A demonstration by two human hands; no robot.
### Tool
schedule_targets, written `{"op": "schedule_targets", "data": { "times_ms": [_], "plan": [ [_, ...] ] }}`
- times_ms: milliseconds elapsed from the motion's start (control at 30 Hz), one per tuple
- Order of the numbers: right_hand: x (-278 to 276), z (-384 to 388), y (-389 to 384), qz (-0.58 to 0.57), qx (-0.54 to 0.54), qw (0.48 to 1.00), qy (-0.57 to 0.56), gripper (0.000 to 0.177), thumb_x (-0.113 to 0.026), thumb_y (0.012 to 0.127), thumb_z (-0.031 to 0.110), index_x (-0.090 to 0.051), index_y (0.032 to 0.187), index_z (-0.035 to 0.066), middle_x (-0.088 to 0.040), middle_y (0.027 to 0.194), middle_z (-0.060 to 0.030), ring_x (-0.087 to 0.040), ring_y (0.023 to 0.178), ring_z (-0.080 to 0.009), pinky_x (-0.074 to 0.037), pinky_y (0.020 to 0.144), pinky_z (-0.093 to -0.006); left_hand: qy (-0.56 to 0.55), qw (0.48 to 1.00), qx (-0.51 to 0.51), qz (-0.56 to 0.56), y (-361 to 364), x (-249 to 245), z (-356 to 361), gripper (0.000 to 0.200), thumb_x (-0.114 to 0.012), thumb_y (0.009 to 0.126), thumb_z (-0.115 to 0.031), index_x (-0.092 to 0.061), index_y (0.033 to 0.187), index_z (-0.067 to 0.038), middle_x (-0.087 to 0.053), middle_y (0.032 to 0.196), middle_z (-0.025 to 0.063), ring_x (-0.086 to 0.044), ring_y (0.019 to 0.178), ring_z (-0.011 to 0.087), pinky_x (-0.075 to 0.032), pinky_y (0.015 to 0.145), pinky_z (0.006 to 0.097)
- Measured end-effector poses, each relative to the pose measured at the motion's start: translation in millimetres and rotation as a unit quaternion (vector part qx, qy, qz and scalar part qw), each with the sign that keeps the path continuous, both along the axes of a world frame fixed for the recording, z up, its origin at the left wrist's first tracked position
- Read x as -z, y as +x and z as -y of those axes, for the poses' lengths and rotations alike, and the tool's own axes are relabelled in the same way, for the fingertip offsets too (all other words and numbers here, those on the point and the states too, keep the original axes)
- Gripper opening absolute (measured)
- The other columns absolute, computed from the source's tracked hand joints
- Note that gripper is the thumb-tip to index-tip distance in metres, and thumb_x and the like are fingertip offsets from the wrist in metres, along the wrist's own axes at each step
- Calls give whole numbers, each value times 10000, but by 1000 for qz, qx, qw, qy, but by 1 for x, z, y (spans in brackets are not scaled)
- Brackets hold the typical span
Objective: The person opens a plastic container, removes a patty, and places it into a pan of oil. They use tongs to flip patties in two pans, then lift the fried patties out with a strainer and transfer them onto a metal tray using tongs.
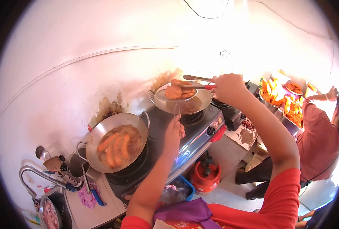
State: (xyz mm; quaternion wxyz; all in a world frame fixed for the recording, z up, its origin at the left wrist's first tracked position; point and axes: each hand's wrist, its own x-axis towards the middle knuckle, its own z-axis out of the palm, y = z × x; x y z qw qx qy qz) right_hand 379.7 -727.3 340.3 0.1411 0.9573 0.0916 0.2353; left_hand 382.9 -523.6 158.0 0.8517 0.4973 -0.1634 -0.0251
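Note:
My left hand is closed around the handle of a wire strainer, which it holds over the farther wok. Several orange-brown fried pieces lie in the strainer. Tongs with red on the grip are in my right hand, whose fingers are wrapped round them. One arm of the tongs reaches across the fried pieces; the other sits higher, apart from it. Brown oil bubbles in the wok below. In the nearer wok, several long orange pieces fry in foaming oil.
Both woks stand on a black gas stove. At left are a faucet, a pink cloth and a blue-handled utensil. A red gas cylinder stands below. At right, another person is beside containers of fried food.

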Motion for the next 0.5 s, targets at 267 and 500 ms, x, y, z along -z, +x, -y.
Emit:
{"op": "schedule_targets", "data": {
  "times_ms": [267,500],
  "plan": [
    [-12,0,-22,9,20,999,44,306,-561,843,317,-596,1080,126,-648,842,-111,-632,776,-296,-490,670,-408,-22,999,16,-17,-7,-3,0,404,-430,972,-225,-392,1307,-2,-403,731,-6,-393,659,85,-365,613,217],
    [-15,-39,-25,21,-105,982,155,357,-619,801,228,-579,1116,66,-647,877,-160,-618,814,-339,-477,703,-413,-64,996,54,-30,8,19,3,353,-438,952,-169,-430,1276,-30,-443,727,-7,-438,653,84,-394,589,221]
  ]
}}
